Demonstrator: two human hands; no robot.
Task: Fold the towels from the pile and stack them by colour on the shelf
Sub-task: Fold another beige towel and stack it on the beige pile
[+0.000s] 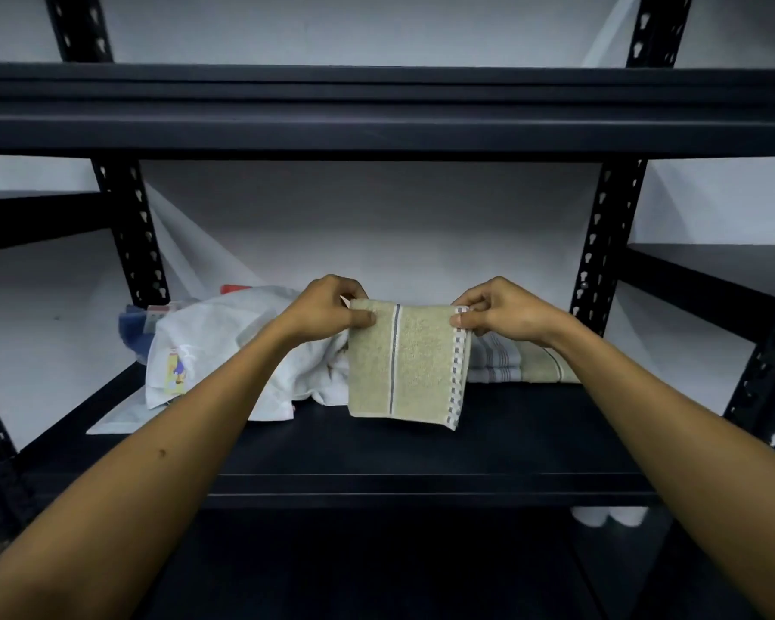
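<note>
A beige-green towel (415, 364) with a grey stripe and a checked border hangs folded above the black shelf board (421, 449). My left hand (327, 308) pinches its top left corner and my right hand (506, 311) pinches its top right corner. Behind on the left lies the loose pile, with a white towel (224, 346) bearing a small printed picture on top. A blue towel (130, 328) and a bit of red cloth (231, 288) peek out behind it. At the right, behind the held towel, sits a stack of folded beige striped towels (517, 366).
A thick black upper shelf (385, 109) spans the view above my hands. Black perforated uprights (130, 230) (609, 234) stand at left and right of the bay. Side shelves (708, 279) extend beyond them. A white wall is behind.
</note>
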